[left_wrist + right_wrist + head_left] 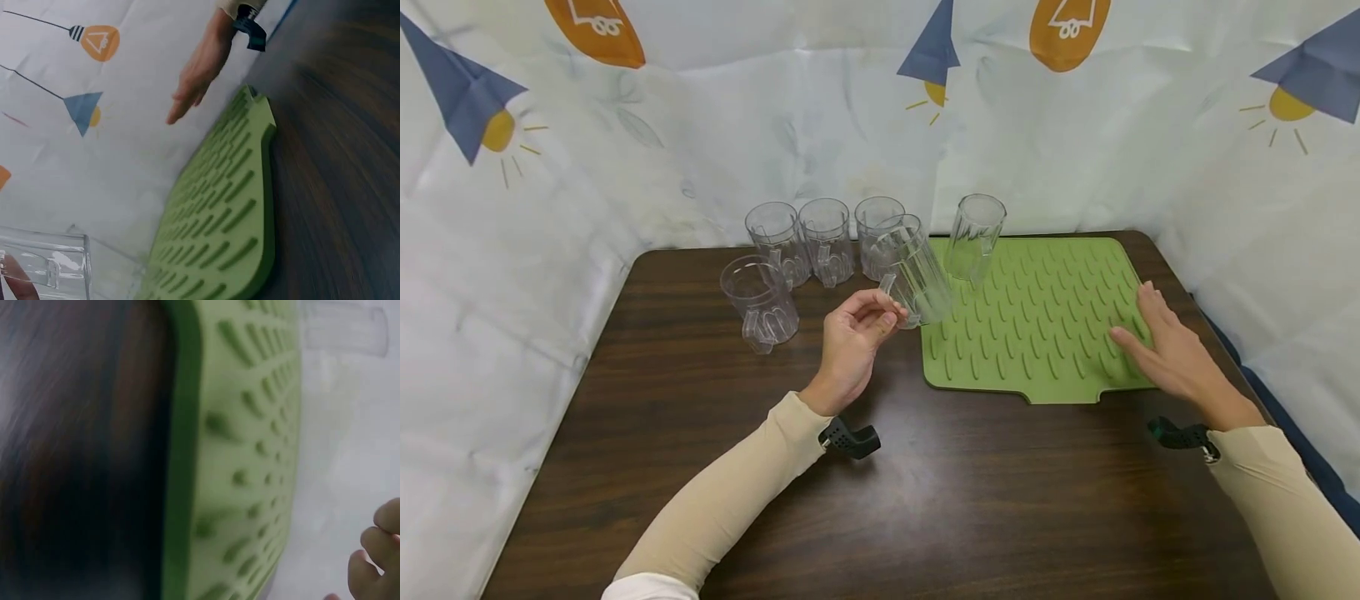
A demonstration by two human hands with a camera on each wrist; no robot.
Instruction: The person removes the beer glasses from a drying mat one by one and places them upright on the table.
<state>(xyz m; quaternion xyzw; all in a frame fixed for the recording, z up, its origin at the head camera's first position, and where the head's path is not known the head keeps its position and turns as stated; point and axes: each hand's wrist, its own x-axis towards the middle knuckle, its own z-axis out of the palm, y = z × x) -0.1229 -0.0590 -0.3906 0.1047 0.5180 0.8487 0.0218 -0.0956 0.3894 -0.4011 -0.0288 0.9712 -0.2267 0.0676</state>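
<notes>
My left hand [853, 346] pinches the handle of a clear ribbed plastic mug [925, 283], which tilts over the left edge of a green ridged drying mat [1037, 333]. In the left wrist view that mug [69, 259] fills the bottom left corner, a fingertip showing through it. Another clear mug [976, 237] stands on the mat's back left corner. My right hand [1180, 354] is at the mat's right edge, fingers extended and nothing in its grasp; its fingers [378, 550] show at the right wrist view's lower right.
Left of the mat, several clear mugs stand on the dark wooden table [700, 433]: a back row with a mug [826, 242] in its middle, and one mug [762, 300] in front. A white printed sheet [737, 125] hangs behind and at both sides.
</notes>
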